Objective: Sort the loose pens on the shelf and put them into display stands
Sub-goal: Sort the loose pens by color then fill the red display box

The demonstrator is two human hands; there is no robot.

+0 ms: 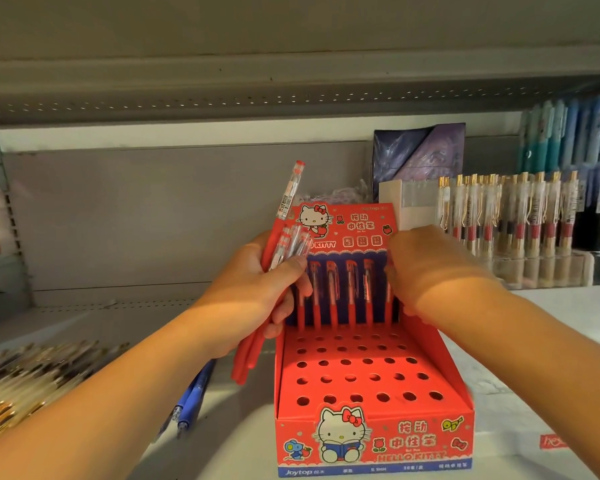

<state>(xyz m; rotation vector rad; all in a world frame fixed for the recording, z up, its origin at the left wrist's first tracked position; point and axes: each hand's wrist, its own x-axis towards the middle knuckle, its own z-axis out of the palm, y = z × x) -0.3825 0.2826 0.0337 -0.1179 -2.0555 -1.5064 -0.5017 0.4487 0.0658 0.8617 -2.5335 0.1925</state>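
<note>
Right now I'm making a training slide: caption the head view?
Left hand grips red pens; right hand reaches the back row of the red display stand.

Upright red pens (350,292) line the display stand's (374,415) back row.

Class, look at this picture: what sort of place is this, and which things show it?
Probably a stationery shop. A printed red display stand with pen holes sits on a shelf, other pens stand racked alongside, and the left hand grips a bundle of red pens.
</note>
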